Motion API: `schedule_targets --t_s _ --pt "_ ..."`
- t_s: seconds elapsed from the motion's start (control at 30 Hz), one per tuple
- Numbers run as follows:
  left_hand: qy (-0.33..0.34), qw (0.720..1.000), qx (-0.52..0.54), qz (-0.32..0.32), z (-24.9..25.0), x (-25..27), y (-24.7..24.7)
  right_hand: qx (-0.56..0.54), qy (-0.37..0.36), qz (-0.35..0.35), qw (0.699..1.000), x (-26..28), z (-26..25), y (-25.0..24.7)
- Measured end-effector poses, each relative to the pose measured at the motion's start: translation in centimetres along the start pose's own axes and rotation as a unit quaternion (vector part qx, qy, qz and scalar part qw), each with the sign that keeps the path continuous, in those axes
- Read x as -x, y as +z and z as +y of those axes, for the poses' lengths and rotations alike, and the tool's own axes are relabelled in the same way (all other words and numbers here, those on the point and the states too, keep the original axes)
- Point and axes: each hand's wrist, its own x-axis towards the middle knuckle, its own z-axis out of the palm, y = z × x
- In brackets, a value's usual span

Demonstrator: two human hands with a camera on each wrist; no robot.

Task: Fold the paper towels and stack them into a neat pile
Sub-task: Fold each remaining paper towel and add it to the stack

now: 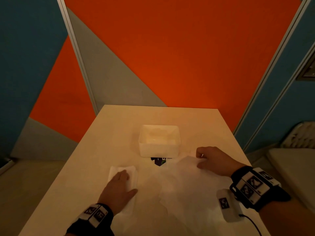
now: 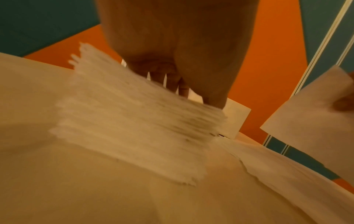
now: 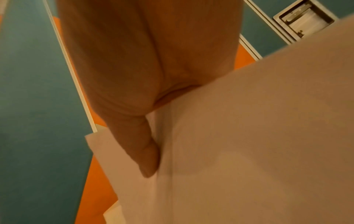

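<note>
Dim table [image 1: 119, 120]; left fingers [image 1: 123, 174] flat on blurred folded towel [image 1: 132, 171], right fingers [image 1: 200, 155] pinching sheet [image 1: 180, 181].

We wear black wrist straps [image 1: 272, 198] carrying white blocks printed with black square markers, a thin black cable [image 1: 252, 223] trailing from the right one.

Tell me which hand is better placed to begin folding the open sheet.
Probably the right hand: it already pinches the far edge of the large unfolded white paper towel. The left hand lies flat on the folded white paper towel pile, steadying it.
</note>
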Motion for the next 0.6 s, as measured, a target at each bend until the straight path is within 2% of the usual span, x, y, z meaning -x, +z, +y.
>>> schedule_targets --t_s 0.2,0.33,0.4,0.5,0.6 --pt "-0.006 1.0 0.015 -0.001 -0.5 -0.1 -0.2 -0.02 0.019 -0.004 1.0 0.8 -0.6 0.4" --pt "0.003 1.0 0.013 -0.01 -0.2 0.0 -0.5 -0.095 0.059 0.015 0.994 1.2 -0.1 1.0" --pt "0.014 1.0 -0.009 -0.001 0.3 -0.1 -0.9 -0.165 0.07 0.046 0.983 1.3 -0.2 1.2" --pt "0.04 0.998 0.029 0.036 2.1 -0.4 -1.7 -0.277 0.075 0.092 0.954 1.8 -1.3 0.9" --pt "0.063 0.98 0.186 0.021 5.5 -0.6 -3.3 -0.432 0.046 0.117 0.893 2.7 -3.6 0.1"
